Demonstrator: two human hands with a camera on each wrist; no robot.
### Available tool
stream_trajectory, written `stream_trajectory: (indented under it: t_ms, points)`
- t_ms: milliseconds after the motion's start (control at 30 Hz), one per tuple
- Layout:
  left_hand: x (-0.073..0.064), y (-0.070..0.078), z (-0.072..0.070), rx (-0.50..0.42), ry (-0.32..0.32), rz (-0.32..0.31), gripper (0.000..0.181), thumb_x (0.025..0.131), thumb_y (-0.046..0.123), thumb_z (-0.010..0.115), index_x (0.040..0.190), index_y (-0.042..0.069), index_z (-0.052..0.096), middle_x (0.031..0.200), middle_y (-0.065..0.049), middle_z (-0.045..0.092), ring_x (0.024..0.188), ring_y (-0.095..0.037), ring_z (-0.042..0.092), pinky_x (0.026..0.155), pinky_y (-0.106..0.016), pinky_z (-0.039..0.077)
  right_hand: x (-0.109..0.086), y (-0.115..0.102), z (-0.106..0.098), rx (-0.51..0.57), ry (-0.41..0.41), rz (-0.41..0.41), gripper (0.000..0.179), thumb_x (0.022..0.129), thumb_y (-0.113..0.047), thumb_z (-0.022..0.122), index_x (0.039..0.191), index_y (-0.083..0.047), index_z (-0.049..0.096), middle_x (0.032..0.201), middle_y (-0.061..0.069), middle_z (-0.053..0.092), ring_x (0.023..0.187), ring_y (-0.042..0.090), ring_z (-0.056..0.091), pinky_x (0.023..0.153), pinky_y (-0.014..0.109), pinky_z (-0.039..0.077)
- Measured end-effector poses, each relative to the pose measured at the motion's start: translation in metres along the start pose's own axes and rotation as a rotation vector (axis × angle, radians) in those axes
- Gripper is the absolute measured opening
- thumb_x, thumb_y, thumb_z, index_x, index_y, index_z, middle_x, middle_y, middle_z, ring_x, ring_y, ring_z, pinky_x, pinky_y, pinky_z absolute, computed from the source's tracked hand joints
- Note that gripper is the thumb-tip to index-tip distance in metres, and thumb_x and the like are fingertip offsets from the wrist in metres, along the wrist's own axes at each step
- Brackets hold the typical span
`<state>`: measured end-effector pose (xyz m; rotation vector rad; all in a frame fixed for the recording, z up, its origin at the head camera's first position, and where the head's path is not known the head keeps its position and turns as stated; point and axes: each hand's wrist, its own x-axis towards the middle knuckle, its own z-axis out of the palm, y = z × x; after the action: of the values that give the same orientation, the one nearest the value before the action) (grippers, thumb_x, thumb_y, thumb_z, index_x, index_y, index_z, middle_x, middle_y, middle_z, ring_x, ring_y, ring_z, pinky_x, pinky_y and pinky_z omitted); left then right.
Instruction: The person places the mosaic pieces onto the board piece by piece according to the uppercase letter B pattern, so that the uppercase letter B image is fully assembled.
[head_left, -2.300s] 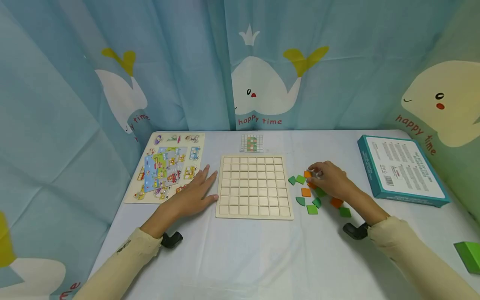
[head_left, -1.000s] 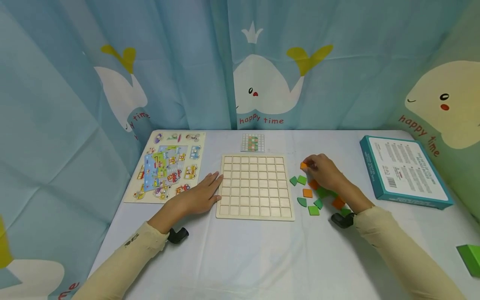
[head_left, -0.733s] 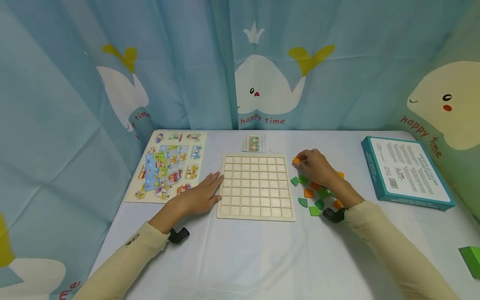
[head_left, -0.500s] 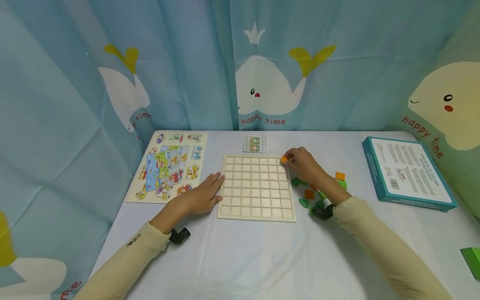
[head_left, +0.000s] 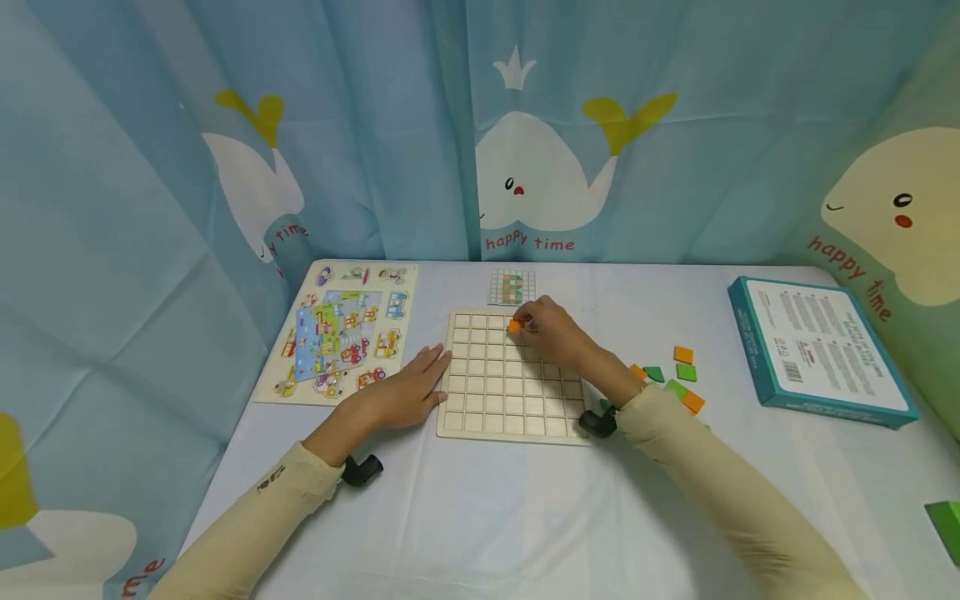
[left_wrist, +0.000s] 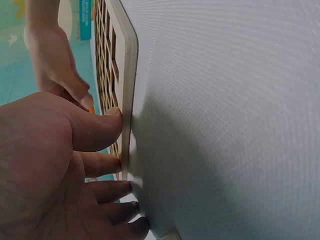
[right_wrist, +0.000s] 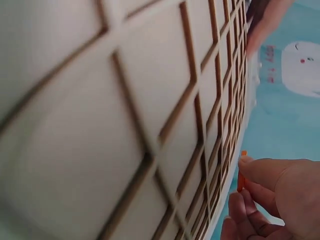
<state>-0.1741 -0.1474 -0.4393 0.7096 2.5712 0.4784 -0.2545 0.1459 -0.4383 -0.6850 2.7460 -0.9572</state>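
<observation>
My right hand [head_left: 553, 333] pinches an orange square tile [head_left: 515, 326] between thumb and fingers, over the far rows of a pale wooden grid board [head_left: 480, 383]. In the right wrist view the tile [right_wrist: 241, 172] stands edge-on between the fingertips, close to the board's far edge. My left hand [head_left: 405, 390] lies with fingers extended at the board's left edge; the left wrist view has its thumb and index fingertip against the board's rim [left_wrist: 129, 65]. No tiles sit in the visible grid cells. Behind the board lies a small printed pattern card [head_left: 512, 287].
Loose orange tiles [head_left: 683, 355] and green tiles [head_left: 686, 372] lie right of the board, some hidden under my right forearm. A teal box [head_left: 821, 346] is at the far right, a picture puzzle board [head_left: 390, 321] at the left. A green block [head_left: 947, 521] sits at the right edge.
My right hand has picked up an orange tile from the loose tiles and carried it left over the board. My left hand has shifted slightly and stays by the board's left edge.
</observation>
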Motion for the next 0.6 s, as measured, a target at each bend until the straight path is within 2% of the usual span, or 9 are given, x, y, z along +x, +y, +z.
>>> stream_trajectory:
  t_ms: [167, 300, 433, 600]
  points:
    - [0.001, 0.000, 0.001, 0.006, -0.001, -0.003, 0.070, 0.114, 0.032, 0.045, 0.170, 0.004, 0.012, 0.177, -0.016, 0.004, 0.164, -0.035, 0.003, 0.132, -0.050, 0.015, 0.008, -0.008, 0.012, -0.017, -0.006, -0.037, 0.027, 0.103, -0.006, 0.067, 0.126, 0.009, 0.065, 0.120, 0.024, 0.058, 0.110, 0.037, 0.063, 0.096, 0.043, 0.058]
    - [0.002, 0.000, 0.001, 0.021, -0.002, -0.002, 0.070, 0.114, 0.032, 0.044, 0.169, 0.003, 0.012, 0.177, -0.017, 0.005, 0.164, -0.036, 0.003, 0.132, -0.049, 0.015, 0.011, -0.013, 0.019, -0.010, 0.000, -0.071, 0.021, 0.102, -0.002, 0.067, 0.120, 0.008, 0.065, 0.119, 0.023, 0.059, 0.110, 0.036, 0.064, 0.095, 0.043, 0.058]
    - [0.002, 0.000, 0.001, 0.026, -0.004, -0.001, 0.069, 0.115, 0.032, 0.044, 0.169, 0.003, 0.012, 0.177, -0.018, 0.005, 0.164, -0.036, 0.004, 0.132, -0.050, 0.015, 0.011, -0.015, 0.023, -0.018, 0.005, -0.090, 0.015, 0.101, -0.001, 0.069, 0.113, 0.007, 0.068, 0.116, 0.020, 0.060, 0.105, 0.033, 0.065, 0.092, 0.041, 0.059]
    - [0.001, 0.001, -0.001, 0.030, -0.014, 0.001, 0.069, 0.115, 0.032, 0.043, 0.170, 0.004, 0.012, 0.177, -0.017, 0.004, 0.164, -0.036, 0.003, 0.132, -0.049, 0.015, 0.011, -0.016, 0.025, -0.064, 0.008, -0.098, 0.014, 0.100, -0.002, 0.070, 0.113, 0.005, 0.069, 0.114, 0.017, 0.066, 0.103, 0.029, 0.065, 0.090, 0.040, 0.058]
